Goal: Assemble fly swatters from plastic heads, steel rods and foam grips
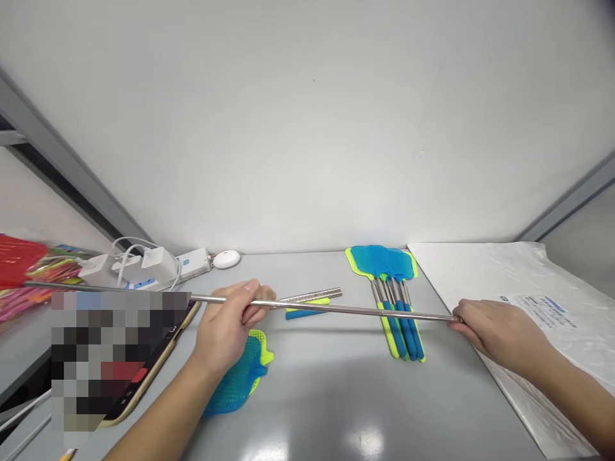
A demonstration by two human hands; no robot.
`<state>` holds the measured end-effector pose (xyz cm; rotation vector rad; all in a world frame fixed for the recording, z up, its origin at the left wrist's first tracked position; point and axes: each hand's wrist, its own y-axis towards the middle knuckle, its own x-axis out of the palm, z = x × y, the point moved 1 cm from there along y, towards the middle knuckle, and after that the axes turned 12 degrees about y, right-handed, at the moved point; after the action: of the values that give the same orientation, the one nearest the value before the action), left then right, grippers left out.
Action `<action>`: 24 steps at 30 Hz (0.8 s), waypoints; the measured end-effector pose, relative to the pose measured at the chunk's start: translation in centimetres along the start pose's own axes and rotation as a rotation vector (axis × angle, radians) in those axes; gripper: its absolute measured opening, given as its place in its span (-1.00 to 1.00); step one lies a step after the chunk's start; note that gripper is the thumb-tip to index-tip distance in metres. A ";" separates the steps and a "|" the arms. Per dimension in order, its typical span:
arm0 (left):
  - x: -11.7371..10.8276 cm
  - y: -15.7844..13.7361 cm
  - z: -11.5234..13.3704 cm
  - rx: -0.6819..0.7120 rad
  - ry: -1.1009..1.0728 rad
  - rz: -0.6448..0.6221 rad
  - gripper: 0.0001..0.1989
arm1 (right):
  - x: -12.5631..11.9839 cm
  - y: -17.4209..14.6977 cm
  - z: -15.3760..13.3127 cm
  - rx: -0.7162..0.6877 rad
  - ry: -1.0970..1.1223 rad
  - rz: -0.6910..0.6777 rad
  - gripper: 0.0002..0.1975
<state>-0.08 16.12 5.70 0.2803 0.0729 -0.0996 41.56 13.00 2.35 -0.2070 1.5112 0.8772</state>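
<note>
A long telescopic metal rod (336, 309) stretches across the view, drawn out in sections. At its far left end it meets a red slatted swatter head (19, 259), so it looks like an extended fly swatter. My left hand (230, 323) is closed around the rod left of the middle. Around its right end, my right hand (500, 330) is closed, hiding the tip. Below my left hand lie loose blue and yellow-green swatter heads (235, 378), partly covered by my wrist. Just behind the rod are short metal rods (317, 294) and blue and yellow handles (307, 314).
Several assembled fly swatters (396, 314) lie in a row on the grey table (327, 397). At left are a phone (158, 365), a power strip (192, 262) with chargers (158, 266), and a white oval device (225, 258). White plastic packaging (504, 275) covers the right side.
</note>
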 end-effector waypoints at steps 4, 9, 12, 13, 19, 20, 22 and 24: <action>0.5 0.3 0.0 -0.016 -0.093 0.075 -0.53 | 0.3 0.1 -0.3 0.011 -0.017 0.016 -0.66; 2.4 -0.1 -0.9 -0.046 -0.159 0.154 -0.53 | 1.1 2.3 -2.7 -0.001 0.034 0.105 -0.69; 3.4 -1.0 -1.3 -0.019 0.022 0.046 -0.52 | 1.2 4.2 -4.7 -0.038 0.090 0.127 -0.70; 3.6 -1.3 -1.5 -0.017 0.090 -0.002 -0.52 | 1.1 5.0 -5.3 -0.057 0.107 0.137 -0.71; 3.9 -1.9 -2.2 -0.072 0.271 -0.182 -0.52 | 0.7 8.3 -6.8 -0.079 0.124 0.124 -0.65; 3.8 -1.8 -2.3 -0.086 0.258 -0.171 -0.51 | 0.9 8.5 -6.8 -0.053 0.117 0.118 -0.63; 3.3 -1.4 -2.5 -0.106 0.231 -0.137 -0.51 | 1.3 8.8 -6.6 -0.017 0.100 0.135 -0.57; 2.7 -1.0 -2.6 -0.109 0.232 -0.108 -0.50 | 1.8 9.0 -6.6 -0.023 0.097 0.167 -0.54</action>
<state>2.36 15.70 2.72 0.1781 0.3229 -0.1695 30.71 15.75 3.51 -0.1430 1.6269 1.0297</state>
